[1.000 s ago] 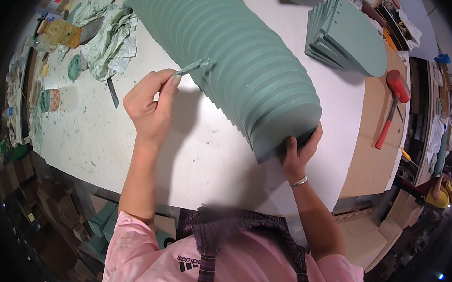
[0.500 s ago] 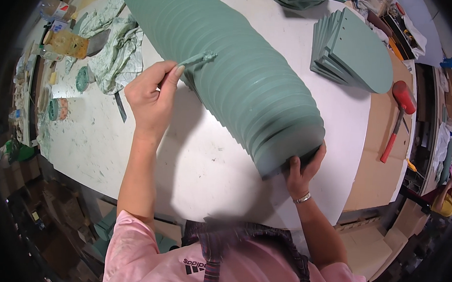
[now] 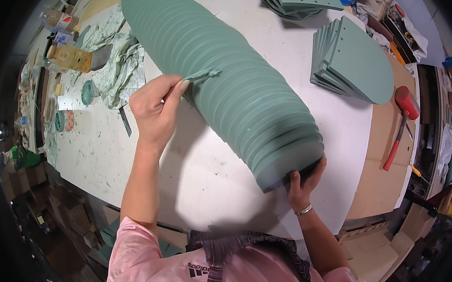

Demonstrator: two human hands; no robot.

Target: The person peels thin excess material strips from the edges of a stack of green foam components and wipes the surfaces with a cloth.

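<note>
A long row of overlapping green panels (image 3: 230, 74) with rounded ends runs diagonally across the white table, fanned so that each edge shows. My left hand (image 3: 158, 103) pinches a slim green, paint-coated tool with a ragged tip; whether it is a brush or a twisted rag I cannot tell. That tip (image 3: 212, 72) lies over the panel edges near the middle of the row, seemingly touching them. At the row's near right end, my right hand (image 3: 303, 187) grips the last panel by its edge, thumb on its face, the fingers partly hidden behind it.
More green panels (image 3: 363, 61) lie fanned at the right, with another pile (image 3: 302, 0) farther back. A red mallet (image 3: 405, 108) rests on brown board. To the left are a paint-smeared cloth (image 3: 120, 72), a bottle of yellowish liquid (image 3: 70, 58), small paint pots (image 3: 87, 92) and a dark blade (image 3: 125, 122).
The whole view has shifted, so the table sits slightly lower. My left hand keeps the tool over the row's middle, its tip slightly farther along the edges; my right hand keeps its grip.
</note>
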